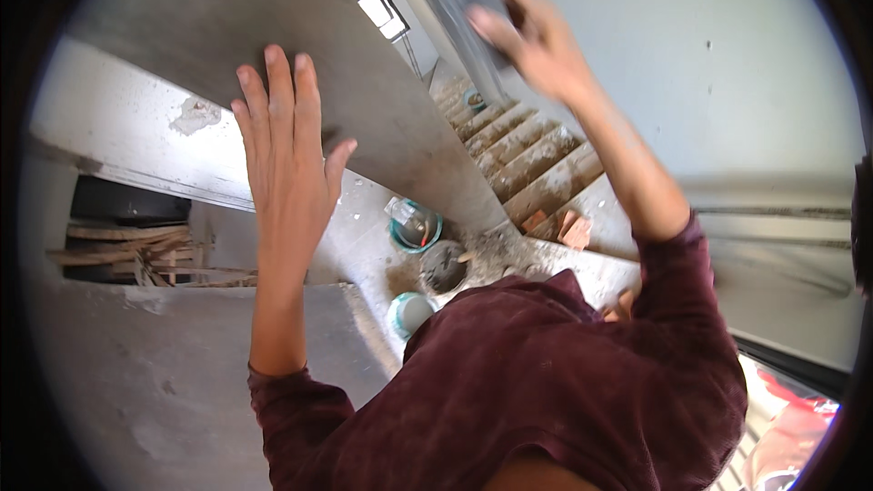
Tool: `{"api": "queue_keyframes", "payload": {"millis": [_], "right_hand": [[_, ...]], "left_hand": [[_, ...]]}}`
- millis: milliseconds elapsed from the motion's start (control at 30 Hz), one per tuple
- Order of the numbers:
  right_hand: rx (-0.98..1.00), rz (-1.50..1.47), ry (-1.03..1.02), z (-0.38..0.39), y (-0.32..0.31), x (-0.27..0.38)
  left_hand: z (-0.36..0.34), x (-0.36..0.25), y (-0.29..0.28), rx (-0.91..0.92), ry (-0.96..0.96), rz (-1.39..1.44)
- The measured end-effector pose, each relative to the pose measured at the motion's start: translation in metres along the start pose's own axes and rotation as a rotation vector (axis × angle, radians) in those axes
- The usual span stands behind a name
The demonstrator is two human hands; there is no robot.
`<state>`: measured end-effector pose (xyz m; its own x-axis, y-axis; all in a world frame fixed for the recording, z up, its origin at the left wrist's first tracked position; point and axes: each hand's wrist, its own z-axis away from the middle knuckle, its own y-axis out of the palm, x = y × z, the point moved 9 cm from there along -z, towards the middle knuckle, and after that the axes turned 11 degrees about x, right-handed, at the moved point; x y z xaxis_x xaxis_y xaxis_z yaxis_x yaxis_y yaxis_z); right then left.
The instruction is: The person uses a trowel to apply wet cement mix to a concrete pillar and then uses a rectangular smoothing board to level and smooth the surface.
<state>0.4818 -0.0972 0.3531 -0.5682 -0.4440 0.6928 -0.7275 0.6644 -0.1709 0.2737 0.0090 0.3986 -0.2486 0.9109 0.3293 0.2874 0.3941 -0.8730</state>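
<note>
My left hand (289,141) is raised with its fingers stretched out over a smooth grey wall (364,55). It holds nothing; whether the palm touches the wall I cannot tell. Higher up on the right, my right hand (536,50) is closed around a flat grey plastering tool (464,0). Thumb and fingers curl at its right edge, and a dark part shows between them. Motion smears both tool and hand, and the tool's upper end runs out of view.
Debris-covered stairs (527,150) lie beyond the wall's edge. On the floor stand a teal-rimmed bucket (418,241), a dark mortar bucket (444,265) and a pale bucket (414,314). Broken bricks (575,229) lie by the steps. Wood strips (136,250) fill a left-hand opening.
</note>
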Motion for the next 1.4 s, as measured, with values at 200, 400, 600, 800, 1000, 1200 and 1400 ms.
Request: {"api": "queue_keyframes", "payload": {"millis": [200,400,600,800,1000,1200,1400], "right_hand": [[0.230,-0.275,-0.043,-0.086,0.036,0.000],[0.155,-0.022,0.328,0.046,0.086,-0.145],[0.304,-0.176,0.827,0.153,0.090,-0.271],[0.189,-0.065,0.330,-0.026,0.047,-0.111],[0.226,-0.058,0.520,0.093,0.100,-0.217],[0.262,0.070,1.032,0.252,0.091,-0.351],[0.254,-0.012,0.624,0.133,0.102,-0.269]], "left_hand": [[-0.033,0.008,0.049,-0.021,-0.053,-0.131],[-0.027,0.020,0.057,0.024,-0.137,-0.325],[-0.033,0.022,0.068,0.057,-0.178,-0.464],[-0.044,0.013,0.067,-0.013,-0.131,-0.513],[-0.035,0.019,0.064,-0.050,-0.088,-0.605],[-0.043,0.015,0.067,-0.134,-0.050,-0.581],[-0.043,0.014,0.067,-0.113,-0.037,-0.625]]}}
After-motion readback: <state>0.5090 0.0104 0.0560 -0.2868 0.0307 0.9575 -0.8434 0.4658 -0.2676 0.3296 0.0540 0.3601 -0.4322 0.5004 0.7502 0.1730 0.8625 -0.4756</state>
